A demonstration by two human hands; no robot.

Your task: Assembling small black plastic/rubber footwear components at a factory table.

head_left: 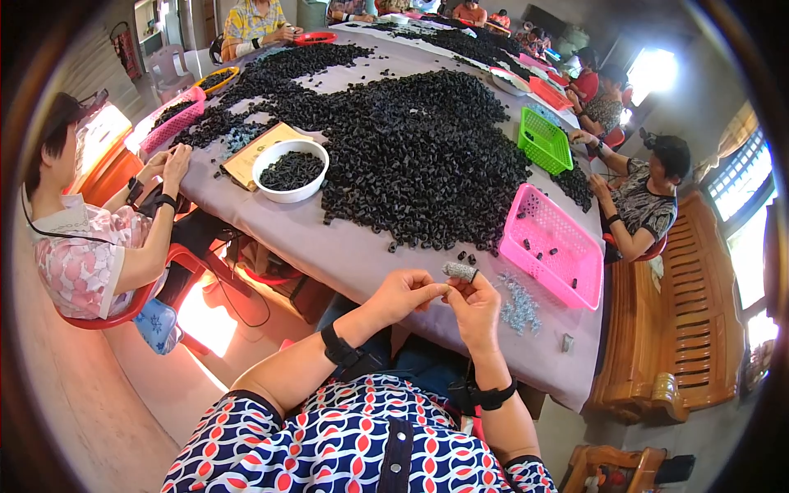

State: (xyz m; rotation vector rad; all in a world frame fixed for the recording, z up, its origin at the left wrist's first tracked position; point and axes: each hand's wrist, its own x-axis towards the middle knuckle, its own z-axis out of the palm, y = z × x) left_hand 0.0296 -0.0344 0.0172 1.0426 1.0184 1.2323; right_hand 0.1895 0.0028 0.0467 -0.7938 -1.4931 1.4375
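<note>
My left hand (403, 294) and my right hand (477, 312) meet in front of me at the near table edge. Both are closed in a pinch, thumbs and fingertips together. Whatever lies between the fingertips is too small and hidden to name. A silvery-grey wrap (459, 270) covers a finger of my right hand. Just beyond my hands spreads a big heap of short black tubular parts (419, 156), a few lying loose at its near side. Small clear-bluish pieces (519, 311) are scattered to the right of my right hand. A pink basket (567, 285) behind them holds a few black parts.
A white bowl (288, 196) of black parts stands left, against a tan booklet (243, 167). On the right are a green basket (544, 146) and a small grey piece (568, 342). Co-workers sit along both sides of the cloth-covered table (353, 256). A wooden bench (686, 304) stands right.
</note>
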